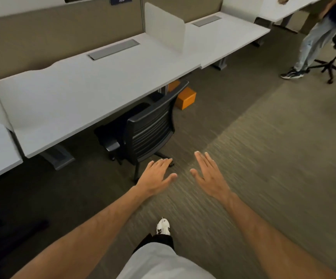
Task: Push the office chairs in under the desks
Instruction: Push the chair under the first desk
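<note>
Both hands reach forward with fingers spread, holding nothing: the left hand [156,174] just short of the black office chair [149,129], the right hand [209,176] beside it. The chair's seat sits under the white desk [78,93] beyond the hands. Farther up, a partition sign [121,0] reads "305".

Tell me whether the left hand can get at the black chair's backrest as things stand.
Probably yes: the left hand is open and empty, the black chair backrest faces it, and nothing stands between them, only bare carpet.
</note>
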